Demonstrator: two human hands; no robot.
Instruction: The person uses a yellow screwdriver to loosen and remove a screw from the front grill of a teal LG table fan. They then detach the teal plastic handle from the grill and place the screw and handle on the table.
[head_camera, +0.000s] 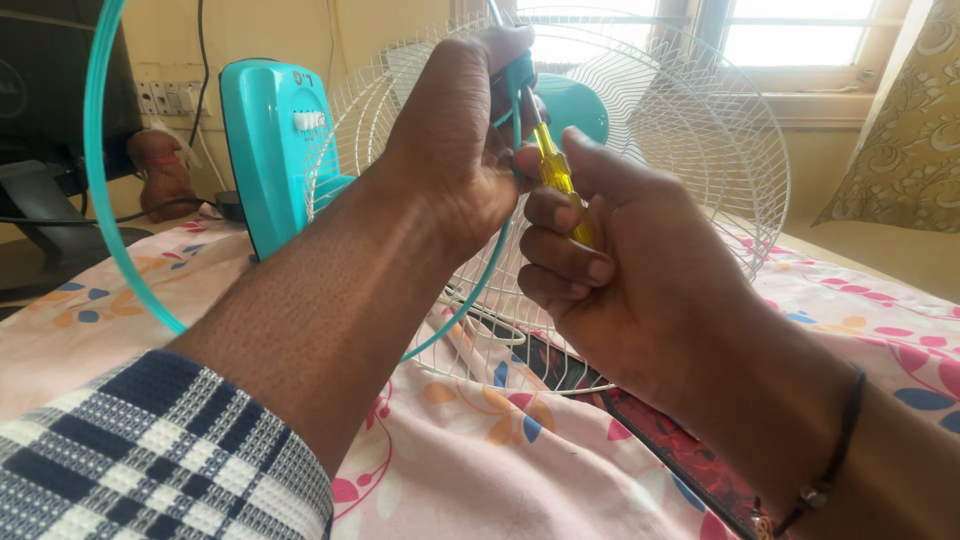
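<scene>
My right hand (610, 260) closed its fingers around a yellow-handled screwdriver (556, 165) — its shaft angled up toward the teal rim (130, 270) my left hand (455, 150) clenched against the white wire fan guard (700, 130), standing on the floral bedsheet (480, 450) beside the teal fan body (270, 140).

Your left hand (455, 140) reaches up and closes around the teal rim band (100, 200) at the top of the white wire fan guard (690, 130). Your right hand (620, 270) is fisted on a yellow-handled screwdriver (556, 170), its shaft pointing up to where the left fingers pinch the band. The guard stands tilted on a bed covered with a pink floral sheet (480, 450). Behind your left forearm stands the teal fan body (275, 140) with white buttons. The teal fan blade (575, 105) shows through the wires. A checked sleeve (150, 460) covers your left arm; a dark cord bracelet (840, 440) circles your right wrist.
</scene>
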